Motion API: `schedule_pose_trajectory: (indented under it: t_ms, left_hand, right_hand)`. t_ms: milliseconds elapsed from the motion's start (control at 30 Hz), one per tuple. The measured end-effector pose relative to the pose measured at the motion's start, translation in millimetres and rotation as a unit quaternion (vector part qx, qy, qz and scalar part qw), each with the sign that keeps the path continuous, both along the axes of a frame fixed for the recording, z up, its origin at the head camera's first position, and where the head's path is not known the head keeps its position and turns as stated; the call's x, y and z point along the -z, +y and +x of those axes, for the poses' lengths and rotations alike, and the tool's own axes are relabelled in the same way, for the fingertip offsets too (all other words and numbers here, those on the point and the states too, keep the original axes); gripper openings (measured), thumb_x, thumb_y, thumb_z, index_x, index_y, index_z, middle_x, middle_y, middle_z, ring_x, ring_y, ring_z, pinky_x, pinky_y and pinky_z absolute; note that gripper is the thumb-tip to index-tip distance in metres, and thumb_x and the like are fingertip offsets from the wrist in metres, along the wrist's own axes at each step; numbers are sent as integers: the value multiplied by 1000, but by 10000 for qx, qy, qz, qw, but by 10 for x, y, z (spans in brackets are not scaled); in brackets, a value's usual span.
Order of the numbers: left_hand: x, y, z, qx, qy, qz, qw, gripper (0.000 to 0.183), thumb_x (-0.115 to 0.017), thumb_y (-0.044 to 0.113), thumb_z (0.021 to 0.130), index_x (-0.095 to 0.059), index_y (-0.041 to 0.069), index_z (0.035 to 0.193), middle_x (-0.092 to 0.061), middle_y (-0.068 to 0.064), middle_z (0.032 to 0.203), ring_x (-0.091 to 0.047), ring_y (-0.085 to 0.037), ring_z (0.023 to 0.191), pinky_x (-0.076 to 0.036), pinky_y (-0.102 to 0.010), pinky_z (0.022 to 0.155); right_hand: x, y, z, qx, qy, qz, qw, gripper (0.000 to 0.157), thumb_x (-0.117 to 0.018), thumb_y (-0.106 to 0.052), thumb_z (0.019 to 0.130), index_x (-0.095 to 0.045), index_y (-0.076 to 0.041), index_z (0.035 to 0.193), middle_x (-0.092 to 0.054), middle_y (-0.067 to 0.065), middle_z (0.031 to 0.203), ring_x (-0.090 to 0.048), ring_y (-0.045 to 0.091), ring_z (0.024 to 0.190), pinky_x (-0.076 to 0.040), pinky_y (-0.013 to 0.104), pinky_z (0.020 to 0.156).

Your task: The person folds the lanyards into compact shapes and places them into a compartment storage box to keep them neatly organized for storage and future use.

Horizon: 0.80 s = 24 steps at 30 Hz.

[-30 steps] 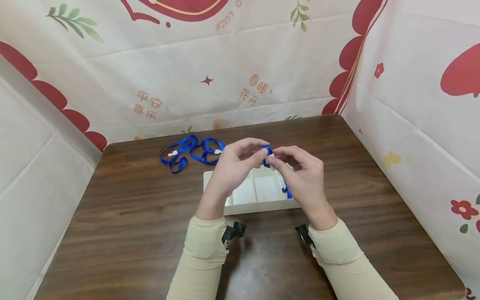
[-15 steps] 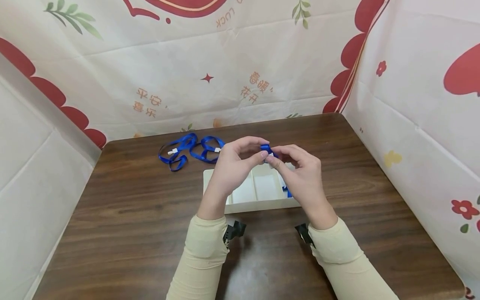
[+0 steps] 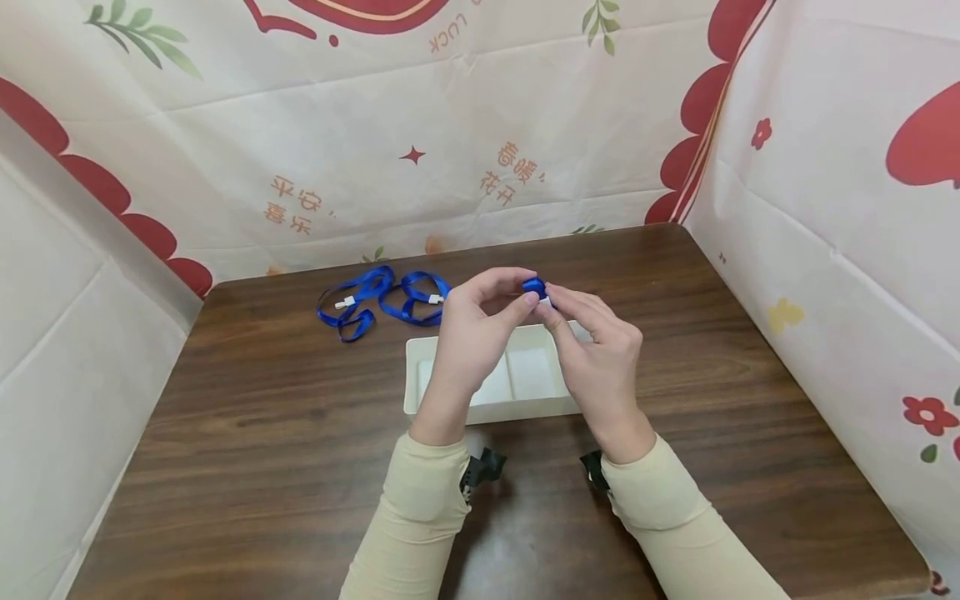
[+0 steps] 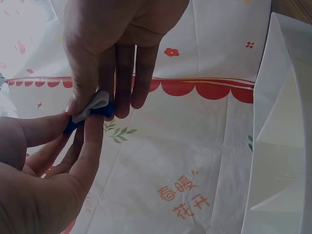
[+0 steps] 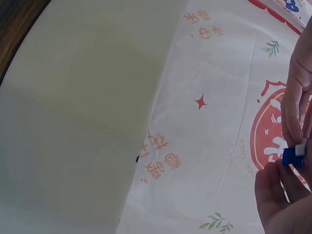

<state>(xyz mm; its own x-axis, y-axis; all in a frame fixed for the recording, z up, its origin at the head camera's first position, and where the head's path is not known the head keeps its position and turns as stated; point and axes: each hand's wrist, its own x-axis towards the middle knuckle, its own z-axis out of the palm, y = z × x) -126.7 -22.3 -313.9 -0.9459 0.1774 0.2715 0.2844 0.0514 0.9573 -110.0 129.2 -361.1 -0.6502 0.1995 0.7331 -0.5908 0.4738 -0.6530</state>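
Observation:
Both hands meet above the far side of a white compartment tray (image 3: 531, 410) and share a small folded blue lanyard (image 3: 533, 286). My left hand (image 3: 474, 333) pinches it between thumb and fingers from the left. From the right, my right hand (image 3: 600, 358) pinches it near its white clip (image 3: 546, 302). Close up in the left wrist view, the white clip (image 4: 92, 108) lies against the blue ribbon (image 4: 73, 127) amid the fingertips. The right wrist view shows the folded blue ribbon (image 5: 289, 157) as a compact bundle. The tray's right end is hidden behind my right hand.
Two more blue lanyards, one at the left (image 3: 364, 292) and one beside it (image 3: 408, 312), lie loosely looped at the back of the brown table (image 3: 262, 433). A patterned white cloth (image 3: 360, 167) hangs behind the table, and similar sheets stand along both sides.
The hands have risen slightly and drawn closer together, the left forearm shifting right. The blue ribbon's fold has turned in the fingers. The blue piece at the tray's right end is now covered.

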Motion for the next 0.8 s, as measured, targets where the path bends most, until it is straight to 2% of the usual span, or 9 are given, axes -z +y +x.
schedule_pose_trajectory:
  t_ms: [133,267,400,500,600,633,700,800]
  left_hand:
    - [-5,3,-11,-18,-19,-144,9999,23,-74,9,100,-76,5,122,-78,-14,112,-78,-23,99,-65,-34,89]
    - [1,-15,-36,38,10,-403,9992,20,-74,9,100,-78,6,119,-79,-13,108,-79,-22,95,-66,-33,86]
    - [-12,-41,-46,130,-16,-490,9987,19,-74,10,100,-79,7,119,-80,-11,108,-78,-20,94,-65,-32,86]
    - [-11,-60,-45,274,-153,-414,9986,20,-74,8,100,-79,7,119,-80,-12,110,-78,-19,93,-65,-32,88]
    - [0,-74,-40,363,-265,-364,9983,20,-75,8,99,-80,6,118,-80,-12,111,-77,-18,93,-65,-32,88]
    - [2,-76,-40,372,-264,-345,9984,20,-75,8,99,-80,6,118,-80,-12,111,-77,-18,93,-65,-32,88]
    - [2,-76,-43,357,-218,-311,9986,20,-75,7,99,-80,6,118,-80,-12,111,-78,-18,94,-65,-32,89]
    - [10,-60,-46,303,-164,-245,9991,20,-74,5,98,-80,4,117,-79,-14,111,-78,-18,95,-65,-32,89]
  right_hand:
    - [-46,74,6,-106,-276,290,9991,29,-88,-10,86,-83,-4,114,-83,12,107,-78,24,98,-54,9,93]
    - [-176,184,24,-344,-967,801,9915,34,-89,-11,86,-80,-5,119,-81,10,100,-72,20,89,-51,6,84]
    - [-343,264,53,-746,-2047,973,9711,33,-84,-20,93,-78,-10,124,-79,8,99,-68,19,90,-51,12,77]
    - [-429,297,82,-1028,-2872,715,9497,32,-83,-30,95,-79,-13,122,-79,8,103,-68,21,92,-55,17,78]
    - [-459,315,94,-1136,-3359,432,9340,32,-84,-34,93,-79,-15,119,-79,7,107,-70,21,92,-58,21,78]
    - [-459,318,95,-1125,-3417,361,9324,32,-85,-34,93,-79,-15,118,-80,7,107,-70,21,92,-58,21,78]
    - [-448,313,90,-1020,-3368,333,9354,30,-85,-35,92,-81,-16,115,-80,6,105,-69,20,89,-58,22,75]
    - [-412,281,88,-768,-3003,405,9499,23,-86,-31,92,-83,-17,109,-81,2,103,-68,18,87,-57,20,74]
